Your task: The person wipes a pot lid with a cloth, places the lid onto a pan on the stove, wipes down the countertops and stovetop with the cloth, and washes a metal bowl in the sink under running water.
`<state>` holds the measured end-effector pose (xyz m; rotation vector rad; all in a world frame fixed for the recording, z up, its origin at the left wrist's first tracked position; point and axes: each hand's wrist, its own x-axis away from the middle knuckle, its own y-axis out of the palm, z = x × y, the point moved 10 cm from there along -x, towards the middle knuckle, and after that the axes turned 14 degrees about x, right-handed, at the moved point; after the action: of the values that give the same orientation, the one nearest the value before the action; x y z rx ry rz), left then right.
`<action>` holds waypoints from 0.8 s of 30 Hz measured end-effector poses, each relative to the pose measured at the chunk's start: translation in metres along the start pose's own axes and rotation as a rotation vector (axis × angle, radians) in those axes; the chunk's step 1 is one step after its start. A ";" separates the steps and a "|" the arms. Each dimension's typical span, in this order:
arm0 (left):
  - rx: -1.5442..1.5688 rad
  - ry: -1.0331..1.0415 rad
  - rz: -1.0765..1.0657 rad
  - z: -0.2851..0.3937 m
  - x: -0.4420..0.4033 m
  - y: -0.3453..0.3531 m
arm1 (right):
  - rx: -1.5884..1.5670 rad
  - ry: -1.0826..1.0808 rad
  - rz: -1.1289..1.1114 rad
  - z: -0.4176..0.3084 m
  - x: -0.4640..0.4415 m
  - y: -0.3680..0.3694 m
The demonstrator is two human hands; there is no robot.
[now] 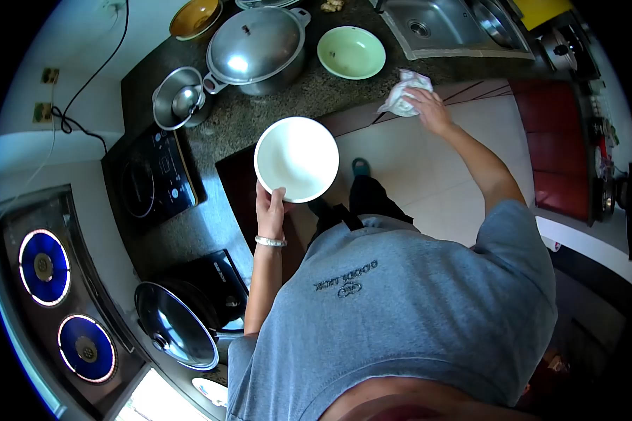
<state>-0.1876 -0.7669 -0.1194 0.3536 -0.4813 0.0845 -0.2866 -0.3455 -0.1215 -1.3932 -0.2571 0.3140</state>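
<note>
My left hand (pixel 270 207) grips the rim of a deep white bowl (pixel 296 159), with the thumb over the near edge. The bowl is held in front of my body beside the counter edge, its inside facing up and bare. My right hand (pixel 423 105) is stretched to the counter's front edge below the sink, its fingers closed on a white cloth (pixel 400 95) with faint pink marks. The cloth is bunched, and part of it hangs by the edge. Between the two hands, farther back, a light green bowl (pixel 351 52) rests on the counter.
On the dark counter (pixel 239 116) stand a large lidded pot (pixel 256 52), a steel pot with a ladle (pixel 181 98), and a brown bowl (pixel 195 17). An induction cooktop (pixel 158 175) and lidded wok (pixel 178 326) are at left. A steel sink (pixel 446 24) lies at back right.
</note>
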 end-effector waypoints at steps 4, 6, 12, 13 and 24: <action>-0.052 -0.004 -0.105 0.028 -0.046 0.069 | -0.300 0.483 0.169 0.103 0.035 0.002; -0.052 -0.009 -0.125 0.030 -0.077 0.102 | -0.379 0.527 0.271 0.133 0.043 -0.003; -0.455 0.458 -0.168 0.026 -0.182 0.162 | -0.772 0.617 0.458 0.199 0.043 -0.011; -0.242 0.341 -0.177 0.016 -0.196 0.169 | -0.769 0.632 0.458 0.208 0.038 -0.019; -0.837 0.264 0.235 0.037 -0.214 0.221 | -0.780 0.150 0.439 0.159 -0.067 -0.051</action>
<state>-0.4284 -0.5722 -0.1196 -0.5316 -0.2593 0.1470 -0.4028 -0.2312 -0.0452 -2.2403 0.0744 0.4972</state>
